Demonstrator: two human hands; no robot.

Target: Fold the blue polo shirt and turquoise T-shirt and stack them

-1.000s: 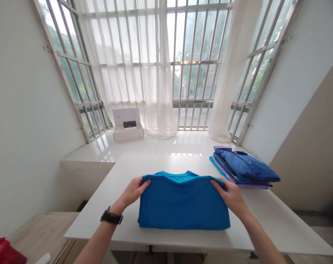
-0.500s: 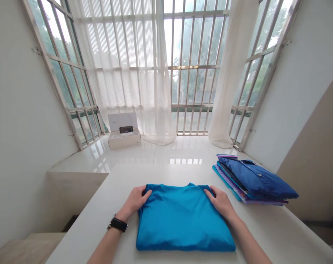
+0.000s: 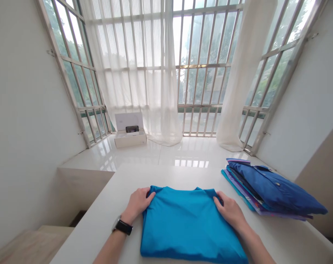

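Observation:
A bright blue shirt [image 3: 191,225], folded into a rough rectangle, lies on the white table [image 3: 100,205] in front of me. My left hand [image 3: 140,201] pinches its upper left corner, thumb on top and fingers tucked under the cloth. At the upper right corner my right hand [image 3: 229,209] grips the fabric in the same way. Along the shirt's far edge the neckline shows as a shallow dip. A dark-strapped watch [image 3: 122,225] sits on my left wrist.
To the right lies a stack of folded clothes [image 3: 276,187], a dark blue buttoned garment on top. An open white box [image 3: 130,139] with a dark phone-like device [image 3: 132,129] stands on the window ledge [image 3: 166,154]. Sheer curtains [image 3: 161,91] hang before the barred window.
The view has swung slightly left, so everything appears farther right. The shirt's upper edge looks straighter and more stretched between my hands, and my right hand sits a little farther out.

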